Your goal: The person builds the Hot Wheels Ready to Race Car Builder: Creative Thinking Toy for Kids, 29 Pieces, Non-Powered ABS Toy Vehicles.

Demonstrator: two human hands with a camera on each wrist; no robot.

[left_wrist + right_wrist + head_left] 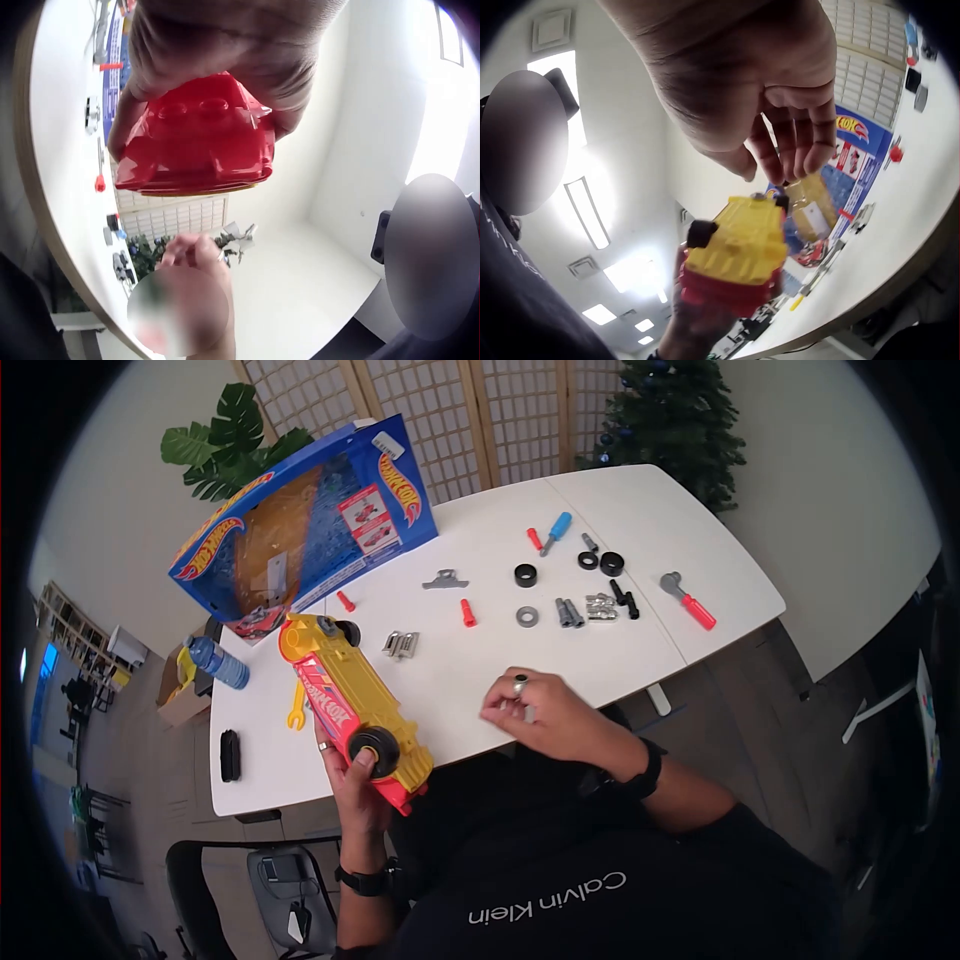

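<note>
A yellow and red toy car (pixel 350 705) is gripped in the left hand (pixel 355 790), its yellow underside up, the thumb by a black wheel (pixel 373 750). Red bodywork (pixel 199 139) fills the left hand's (pixel 225 45) grasp in the left wrist view. To the right of the car, the right hand (pixel 545 715) hovers over the table's near edge with loosely bent fingers and nothing in them. The right wrist view has that hand (pixel 757 90) above and apart from the car's yellow underside (pixel 739 240). Two black wheels show on the car.
On the white table (pixel 600 680) lie a yellow wrench (pixel 297 706), grey clips (pixel 401 645), red bolts (pixel 468 613), loose black tires (pixel 525 575), a blue screwdriver (pixel 557 532) and a red-handled ratchet (pixel 690 602). A blue box (pixel 310 520) stands behind, a water bottle (pixel 218 663) at left.
</note>
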